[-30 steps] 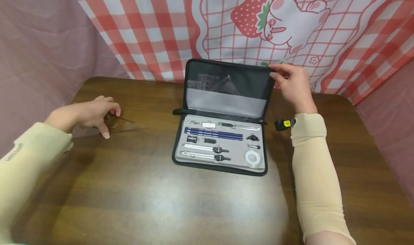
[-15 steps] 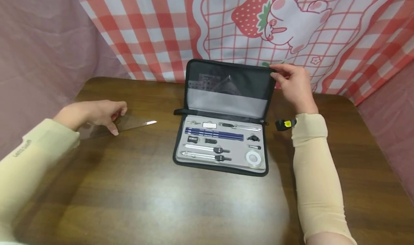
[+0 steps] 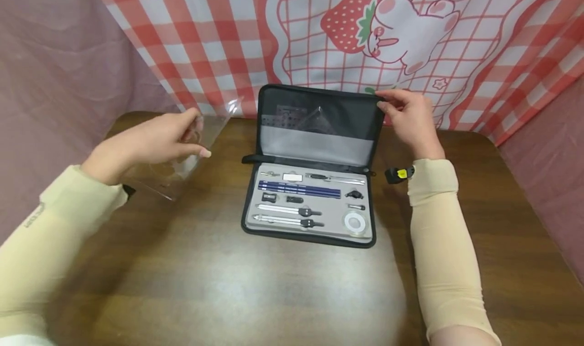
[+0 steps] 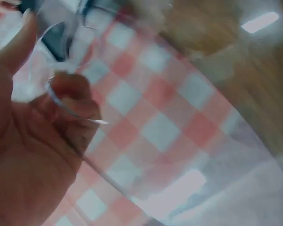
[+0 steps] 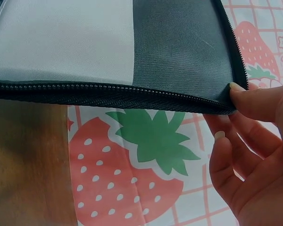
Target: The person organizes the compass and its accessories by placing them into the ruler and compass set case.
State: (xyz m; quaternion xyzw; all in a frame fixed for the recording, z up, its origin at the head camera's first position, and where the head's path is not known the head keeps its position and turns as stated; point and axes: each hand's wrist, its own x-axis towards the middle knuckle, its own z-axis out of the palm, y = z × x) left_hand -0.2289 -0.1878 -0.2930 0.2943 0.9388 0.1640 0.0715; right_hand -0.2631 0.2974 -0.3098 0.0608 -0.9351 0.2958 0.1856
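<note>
My left hand (image 3: 152, 138) holds a clear plastic set square (image 3: 213, 130) raised at a tilt, left of the case. In the left wrist view its fingers curl through a round cutout in the set square (image 4: 236, 160), and that view is blurred. My right hand (image 3: 412, 117) pinches the upper right corner of the lid of a black zip case (image 3: 315, 148). Close up in the right wrist view, thumb and fingers grip the zipped edge of the lid (image 5: 179, 56). The case lies unfolded, lid leaning up. Clear templates (image 3: 292, 115) show in the lid's pocket.
In the case's grey tray sit blue pencils (image 3: 298, 189), compasses (image 3: 304, 211), a white eraser (image 3: 292, 177), a sharpener (image 3: 269, 197) and a round white piece (image 3: 355, 223). Brown wooden table (image 3: 205, 270) surrounds it. A checked strawberry cloth (image 3: 219, 36) hangs behind.
My left hand has lifted the set square from the tabletop, moving up and slightly right, and the set square now stands tilted. The right hand keeps its grip on the lid corner.
</note>
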